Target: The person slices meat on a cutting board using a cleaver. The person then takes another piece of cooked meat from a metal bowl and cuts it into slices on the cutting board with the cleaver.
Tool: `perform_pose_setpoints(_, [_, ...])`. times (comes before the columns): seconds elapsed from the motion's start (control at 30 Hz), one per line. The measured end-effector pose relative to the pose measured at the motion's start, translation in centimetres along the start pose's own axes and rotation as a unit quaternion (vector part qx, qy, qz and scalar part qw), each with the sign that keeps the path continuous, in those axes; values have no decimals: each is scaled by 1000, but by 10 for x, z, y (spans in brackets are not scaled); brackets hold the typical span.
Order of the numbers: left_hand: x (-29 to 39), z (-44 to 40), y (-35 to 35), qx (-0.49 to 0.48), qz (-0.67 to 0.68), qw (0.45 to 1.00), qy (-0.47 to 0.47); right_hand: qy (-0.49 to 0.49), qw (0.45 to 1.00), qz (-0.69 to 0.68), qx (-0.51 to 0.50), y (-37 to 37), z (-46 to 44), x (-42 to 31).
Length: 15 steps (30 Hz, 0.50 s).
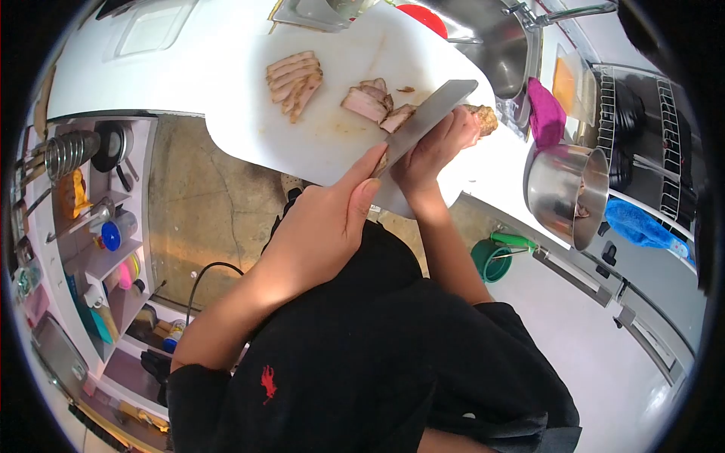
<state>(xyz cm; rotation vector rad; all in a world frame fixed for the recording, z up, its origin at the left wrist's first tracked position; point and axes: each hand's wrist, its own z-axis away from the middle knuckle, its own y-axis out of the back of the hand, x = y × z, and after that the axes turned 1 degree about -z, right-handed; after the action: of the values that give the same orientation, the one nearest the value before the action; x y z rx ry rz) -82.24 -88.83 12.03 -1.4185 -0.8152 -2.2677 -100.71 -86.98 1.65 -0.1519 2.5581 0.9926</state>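
Observation:
My left hand (325, 223) is wrapped round the handle of a knife (432, 113), whose broad blade slants up to the right over a white cutting board (302, 155). Beside the blade, my right hand (438, 147) has its fingers closed on a browned piece of meat (485, 119), which shows past the fingertips. Cut meat pieces (368, 102) lie left of the blade, and one small piece (398, 118) is right at its edge. Farther left on the board, several meat slices (294, 81) lie fanned out in an overlapping group.
A metal sink (495, 57) with a faucet (566, 13) is beyond the board. To the right are a purple cloth (545, 113), a steel pot (555, 185), a blue cloth (642, 224) and a wire rack (668, 143). Shelves (113, 260) with utensils stand at the left.

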Motion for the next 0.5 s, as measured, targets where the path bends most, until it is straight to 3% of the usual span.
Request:
perform_pose_setpoints(0.37, [-5, 15, 7, -24, -49, 998, 22, 18, 1000, -2, 10, -1, -1, 2])
perform_pose_setpoints(0.5, [-8, -13, 0, 2, -18, 999, -30, 10, 1000, -22, 8, 2, -4, 0])
